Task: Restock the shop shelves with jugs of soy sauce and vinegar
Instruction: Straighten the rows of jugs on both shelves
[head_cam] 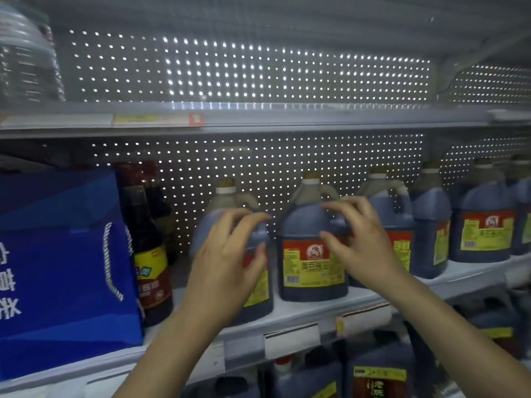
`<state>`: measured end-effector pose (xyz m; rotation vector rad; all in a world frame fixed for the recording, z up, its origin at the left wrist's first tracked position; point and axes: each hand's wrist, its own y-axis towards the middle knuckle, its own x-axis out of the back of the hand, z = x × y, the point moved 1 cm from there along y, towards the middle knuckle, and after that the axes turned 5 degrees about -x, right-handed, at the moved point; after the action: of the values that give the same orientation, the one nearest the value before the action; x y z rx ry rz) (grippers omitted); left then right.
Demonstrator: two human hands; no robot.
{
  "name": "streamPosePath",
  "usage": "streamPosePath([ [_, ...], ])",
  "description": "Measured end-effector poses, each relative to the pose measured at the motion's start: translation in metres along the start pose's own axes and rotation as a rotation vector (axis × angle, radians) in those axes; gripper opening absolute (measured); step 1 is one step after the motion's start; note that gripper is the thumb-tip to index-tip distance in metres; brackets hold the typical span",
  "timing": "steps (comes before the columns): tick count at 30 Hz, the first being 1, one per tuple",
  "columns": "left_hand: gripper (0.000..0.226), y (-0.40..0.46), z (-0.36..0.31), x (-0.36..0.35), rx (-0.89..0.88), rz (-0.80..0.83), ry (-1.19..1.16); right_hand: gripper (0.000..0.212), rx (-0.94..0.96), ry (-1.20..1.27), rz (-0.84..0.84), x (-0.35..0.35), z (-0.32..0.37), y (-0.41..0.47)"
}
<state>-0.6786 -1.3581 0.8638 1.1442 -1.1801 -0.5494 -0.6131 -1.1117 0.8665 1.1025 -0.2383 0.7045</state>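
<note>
Head view: two dark jugs stand side by side on the middle shelf [301, 317], and both hands are raised in front of them. The left jug [253, 285] is largely covered by the left hand [227, 262], whose fingers are loosely curled with the thumb apart; the grip is wide and I cannot tell whether the fingertips touch the jug's shoulder. The centre jug [311, 248] stands between the two hands, upright, with its red and yellow label facing out. The right hand [359, 237] is at that jug's right shoulder, fingers curved and spread, thumb lower near the label's top corner (contact is not clear); this grip too is wide and closes on nothing.

Beyond the right hand a row of further jugs [482, 222] of the same kind runs along the shelf toward the right edge, one partly hidden behind the wrist. Left of the left hand stand dark bottles [149, 254] with yellow and red labels, and further left a blue carton [63, 254] with a cord handle. Behind everything is a perforated back panel [287, 162] with light showing through the holes. Above the hands, the upper shelf [258, 116] carries a clear water jug [26, 53] at its far left. Below the hands, more dark jugs [379, 377] sit on the lower level, and price strips [291, 340] line the middle shelf's edge.
</note>
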Motion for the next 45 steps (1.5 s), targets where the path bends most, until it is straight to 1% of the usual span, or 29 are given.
streamPosePath([
  [1, 0.049, 0.010, -0.009, -0.012, -0.016, 0.048, -0.025, 0.063, -0.030, 0.019, 0.029, 0.003, -0.010, 0.004],
  [2, 0.053, 0.022, -0.017, -0.027, -0.012, 0.105, -0.050, 0.077, -0.062, 0.057, 0.099, 0.003, -0.019, 0.008],
  [4, 0.069, 0.044, -0.021, -0.058, 0.076, 0.229, -0.122, 0.099, -0.091, 0.149, 0.242, -0.002, -0.029, 0.015],
  [5, 0.078, 0.056, -0.020, -0.072, 0.154, 0.305, -0.155, 0.105, -0.084, 0.188, 0.284, -0.005, -0.033, 0.018],
  [7, 0.090, 0.074, -0.011, -0.091, 0.291, 0.429, -0.192, 0.109, -0.068, 0.234, 0.324, -0.009, -0.039, 0.022],
  [9, 0.096, 0.080, -0.004, -0.094, 0.342, 0.465, -0.250, 0.109, -0.072, 0.245, 0.317, -0.013, -0.042, 0.024],
  [11, 0.104, 0.078, -0.008, -0.096, 0.345, 0.440, -0.280, 0.108, -0.044, 0.247, 0.296, -0.014, -0.046, 0.025],
  [12, 0.107, 0.075, -0.010, -0.096, 0.338, 0.427, -0.253, 0.108, -0.026, 0.261, 0.292, -0.015, -0.049, 0.025],
  [14, 0.109, 0.069, -0.014, -0.096, 0.321, 0.404, -0.108, 0.108, -0.018, 0.322, 0.320, -0.016, -0.054, 0.028],
  [16, 0.111, 0.064, -0.021, -0.093, 0.311, 0.380, 0.013, 0.109, -0.020, 0.401, 0.395, -0.017, -0.060, 0.031],
  [18, 0.116, 0.062, -0.031, -0.090, 0.300, 0.367, 0.093, 0.111, -0.007, 0.453, 0.432, -0.019, -0.066, 0.033],
  [21, 0.119, 0.063, -0.043, -0.087, 0.285, 0.352, 0.153, 0.110, 0.016, 0.483, 0.419, -0.021, -0.069, 0.035],
  [26, 0.114, 0.062, -0.041, -0.082, 0.328, 0.369, 0.157, 0.113, 0.048, 0.445, 0.408, -0.024, -0.068, 0.036],
  [30, 0.109, 0.054, -0.034, -0.084, 0.285, 0.331, 0.212, 0.111, 0.035, 0.426, 0.405, -0.024, -0.070, 0.036],
  [35, 0.106, 0.044, -0.021, -0.084, 0.248, 0.297, 0.138, 0.112, 0.035, 0.376, 0.356, -0.023, -0.062, 0.029],
  [38, 0.104, 0.043, -0.016, -0.087, 0.228, 0.276, 0.163, 0.110, 0.009, 0.433, 0.366, -0.020, -0.061, 0.028],
  [40, 0.102, 0.042, -0.018, -0.087, 0.229, 0.274, 0.136, 0.108, -0.006, 0.470, 0.373, -0.017, -0.059, 0.026],
  [42, 0.096, 0.041, -0.019, -0.084, 0.223, 0.266, 0.104, 0.103, -0.012, 0.467, 0.384, -0.012, -0.056, 0.022],
  [43, 0.090, 0.041, -0.022, -0.081, 0.223, 0.237, 0.101, 0.100, -0.018, 0.460, 0.395, -0.008, -0.055, 0.020],
  [44, 0.082, 0.041, -0.026, -0.078, 0.220, 0.183, 0.113, 0.094, -0.028, 0.454, 0.400, -0.002, -0.055, 0.018],
  [45, 0.074, 0.042, -0.032, -0.076, 0.191, 0.107, 0.119, 0.087, -0.031, 0.425, 0.369, 0.006, -0.057, 0.016],
])
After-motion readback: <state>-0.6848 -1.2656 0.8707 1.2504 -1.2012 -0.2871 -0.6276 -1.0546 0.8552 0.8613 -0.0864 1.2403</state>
